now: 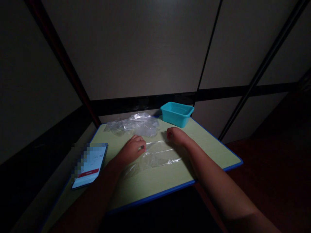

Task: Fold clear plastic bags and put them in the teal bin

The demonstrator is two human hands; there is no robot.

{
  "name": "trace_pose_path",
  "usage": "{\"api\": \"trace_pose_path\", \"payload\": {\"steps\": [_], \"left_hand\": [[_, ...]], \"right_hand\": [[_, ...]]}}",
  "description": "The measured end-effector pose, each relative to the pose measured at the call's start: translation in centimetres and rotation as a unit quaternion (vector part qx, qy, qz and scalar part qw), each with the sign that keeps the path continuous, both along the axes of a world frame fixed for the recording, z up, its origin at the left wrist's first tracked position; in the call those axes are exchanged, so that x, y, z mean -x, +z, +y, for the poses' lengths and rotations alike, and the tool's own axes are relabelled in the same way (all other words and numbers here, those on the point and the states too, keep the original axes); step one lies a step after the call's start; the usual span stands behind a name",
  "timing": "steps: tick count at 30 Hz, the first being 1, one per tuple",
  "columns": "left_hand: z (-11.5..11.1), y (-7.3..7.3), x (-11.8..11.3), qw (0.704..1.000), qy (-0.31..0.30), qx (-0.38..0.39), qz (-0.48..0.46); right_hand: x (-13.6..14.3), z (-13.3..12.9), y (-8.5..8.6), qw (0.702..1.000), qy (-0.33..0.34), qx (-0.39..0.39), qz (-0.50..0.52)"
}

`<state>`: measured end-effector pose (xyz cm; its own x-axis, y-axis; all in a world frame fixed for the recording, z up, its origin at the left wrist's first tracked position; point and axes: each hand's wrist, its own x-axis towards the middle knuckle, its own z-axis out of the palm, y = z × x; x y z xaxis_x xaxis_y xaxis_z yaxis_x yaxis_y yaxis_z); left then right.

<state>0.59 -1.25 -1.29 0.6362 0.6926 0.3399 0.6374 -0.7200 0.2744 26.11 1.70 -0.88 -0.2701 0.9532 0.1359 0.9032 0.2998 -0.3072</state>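
A clear plastic bag (157,158) lies spread over the middle of the table, between and below my hands. My left hand (133,149) is closed in a pinch at the bag's upper left edge, thumb and fingers pressed on the thin film. Near the bag's upper right corner, my right hand (175,135) has its fingers curled together on the plastic; the fingertips are partly hidden. Behind my left hand sits a crumpled heap of clear plastic (136,124).
A turquoise basket (176,113) stands at the table's back right. A phone with a lit screen (91,165) rests at the left edge. The pale green table (150,187) has a blue rim, and cabinet panels (145,48) rise behind it.
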Motion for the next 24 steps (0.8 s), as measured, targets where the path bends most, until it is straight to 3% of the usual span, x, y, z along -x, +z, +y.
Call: {"api": "trace_pose_path", "payload": {"steps": [7, 20, 24], "left_hand": [[-0.07, 0.01, 0.12, 1.000, -0.003, -0.003, 0.009], [0.53, 0.02, 0.66, 0.986, 0.144, -0.078, 0.012], [0.22, -0.10, 0.40, 0.993, 0.103, -0.065, 0.013]], "right_hand": [[-0.19, 0.09, -0.12, 0.999, -0.037, 0.007, -0.015], [-0.12, 0.09, -0.25, 0.998, 0.039, -0.008, 0.042], [-0.21, 0.32, -0.46, 0.998, 0.050, -0.009, 0.044]]}}
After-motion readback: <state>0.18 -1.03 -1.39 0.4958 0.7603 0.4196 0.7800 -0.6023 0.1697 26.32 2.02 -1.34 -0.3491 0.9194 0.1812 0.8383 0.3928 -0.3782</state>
